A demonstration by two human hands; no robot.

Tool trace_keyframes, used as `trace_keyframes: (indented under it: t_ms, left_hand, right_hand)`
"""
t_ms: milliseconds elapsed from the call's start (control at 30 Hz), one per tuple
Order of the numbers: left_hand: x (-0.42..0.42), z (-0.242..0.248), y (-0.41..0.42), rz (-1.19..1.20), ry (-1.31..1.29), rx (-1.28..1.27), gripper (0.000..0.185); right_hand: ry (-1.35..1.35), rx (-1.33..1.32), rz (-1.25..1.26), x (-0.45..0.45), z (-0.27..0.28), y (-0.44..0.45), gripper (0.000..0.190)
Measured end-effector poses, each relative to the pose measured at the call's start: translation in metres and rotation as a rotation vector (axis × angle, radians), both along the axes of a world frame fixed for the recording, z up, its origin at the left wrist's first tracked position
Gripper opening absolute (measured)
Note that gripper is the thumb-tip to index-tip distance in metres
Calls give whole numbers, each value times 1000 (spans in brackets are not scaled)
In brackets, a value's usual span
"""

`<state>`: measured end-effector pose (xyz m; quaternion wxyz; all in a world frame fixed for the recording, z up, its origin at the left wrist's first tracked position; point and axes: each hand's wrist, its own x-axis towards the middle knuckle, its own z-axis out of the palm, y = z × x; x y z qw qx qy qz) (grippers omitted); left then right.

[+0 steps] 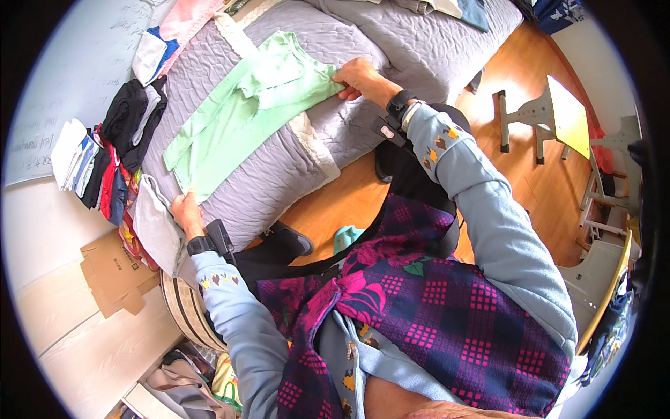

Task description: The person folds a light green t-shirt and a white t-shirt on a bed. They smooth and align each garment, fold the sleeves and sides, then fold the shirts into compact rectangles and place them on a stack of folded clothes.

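A light green long-sleeved top (238, 131) lies spread on a grey quilted cover (361, 39), its neckline towards the far side. My left hand (187, 212) pinches the hem corner at the near left. With its fingers closed on the shoulder edge by the neckline, my right hand (360, 78) holds the other end. One sleeve is folded across the top's upper part; another runs down its left side. Just left of my left hand rests a grey folded garment (157, 212).
Stacked folded clothes (97, 167) and black garments (128, 118) line the left edge by a whiteboard (57, 78). A flattened cardboard box (118, 269) lies lower left. At right, a yellow-edged table (568, 118) stands on the wooden floor (523, 199). Further clothes (445, 8) lie at the back.
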<state>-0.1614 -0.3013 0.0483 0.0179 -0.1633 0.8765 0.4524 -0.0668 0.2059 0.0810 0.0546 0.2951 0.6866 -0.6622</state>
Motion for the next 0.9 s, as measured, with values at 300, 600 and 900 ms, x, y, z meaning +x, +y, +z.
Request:
trace_keyframes:
  t_ms: [300,600,900]
  left_hand:
    - [16,49,65,-80,32,-1000,33]
    - [-40,97,237,-711,550,-715,31]
    - [-124,60,361,-1137,621,-631,28]
  right_hand:
    - [-17,-13,20,3,-1,0,36]
    - [7,56,3,-6,1,-12,37]
    - [-13,246,99,-12,-7,-11,33]
